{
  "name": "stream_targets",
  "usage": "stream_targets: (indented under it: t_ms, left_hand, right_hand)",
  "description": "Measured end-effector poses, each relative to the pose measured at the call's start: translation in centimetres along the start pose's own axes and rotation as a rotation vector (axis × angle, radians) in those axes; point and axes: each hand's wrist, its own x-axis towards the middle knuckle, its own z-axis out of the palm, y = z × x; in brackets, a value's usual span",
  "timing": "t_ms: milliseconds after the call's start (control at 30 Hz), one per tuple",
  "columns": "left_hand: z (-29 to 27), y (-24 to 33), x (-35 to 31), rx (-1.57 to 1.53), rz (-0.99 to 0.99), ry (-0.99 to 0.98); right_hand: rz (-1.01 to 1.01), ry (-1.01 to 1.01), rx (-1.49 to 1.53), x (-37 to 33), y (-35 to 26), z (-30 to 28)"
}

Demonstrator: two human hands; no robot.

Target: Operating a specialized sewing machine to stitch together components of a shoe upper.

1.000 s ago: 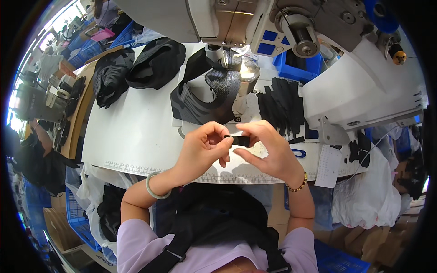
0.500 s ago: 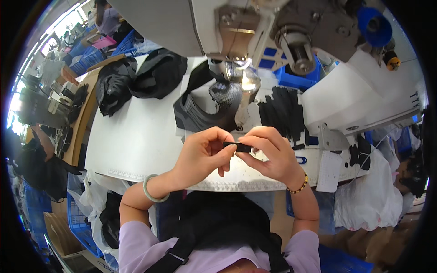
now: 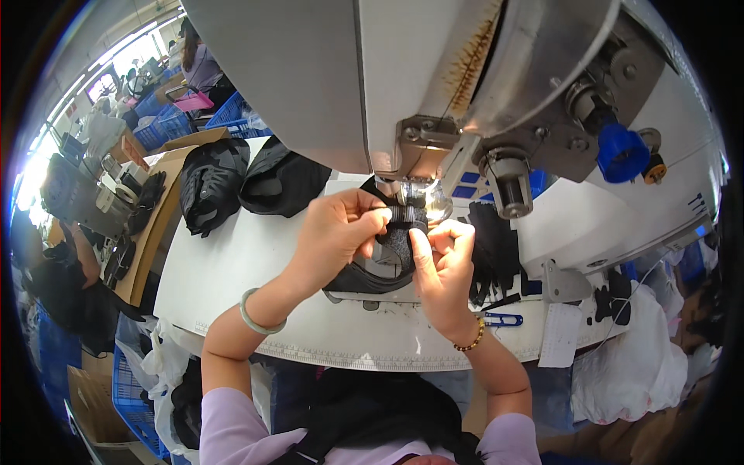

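A black shoe upper (image 3: 363, 280) with a round opening lies under the needle area of the sewing machine (image 3: 422, 151). My left hand (image 3: 337, 232) pinches the end of a short black webbing strip (image 3: 403, 215), which lies across the upper just in front of the machine's foot. Close by on the right, my right hand (image 3: 443, 271) has its thumb on the edge of the upper, its other fingers curled; it appears to grip that edge. The hands partly cover the upper, and the needle tip cannot be made out.
More black shoe uppers (image 3: 213, 182) lie at the table's back left. A pile of black strips (image 3: 492, 252) sits right of the machine's foot. A blue-handled cutter (image 3: 502, 319) rests near the front edge, beside a white paper (image 3: 559, 333). The machine head overhangs the work.
Both hands have moved forward to the machine, bringing the strip onto the upper. My right hand has left the strip for the upper's edge. The view has shifted closer to the machine.
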Motion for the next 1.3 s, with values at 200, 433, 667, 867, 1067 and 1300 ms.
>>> stream_targets:
  t_ms: [200, 433, 667, 867, 1067, 1300]
  left_hand:
    - [-0.3, -1.2, 0.8, -0.103, -0.062, 0.030]
    - [-0.7, -1.0, 1.3, -0.123, -0.123, -0.025]
    - [-0.7, -0.4, 1.3, -0.105, -0.158, -0.042]
    - [-0.6, -0.3, 1.4, -0.215, -0.214, -0.048]
    - [-0.8, -1.1, 1.8, -0.013, -0.055, -0.070]
    - [-0.8, -0.7, 2.2, 0.002, -0.019, -0.128]
  right_hand:
    - [-0.163, -0.067, -0.197, -0.2, 0.8, -0.3]
    - [-0.335, -0.073, -0.344, 0.4, 0.4, -0.5]
    - [-0.365, -0.063, -0.398, 0.4, 0.3, -0.4]
    - [-0.363, -0.068, -0.389, 0.4, 0.1, -0.5]
    - [-0.380, -0.060, -0.431, 0.4, 0.3, -0.6]
    - [-0.348, -0.062, -0.445, 0.4, 0.0, -0.4]
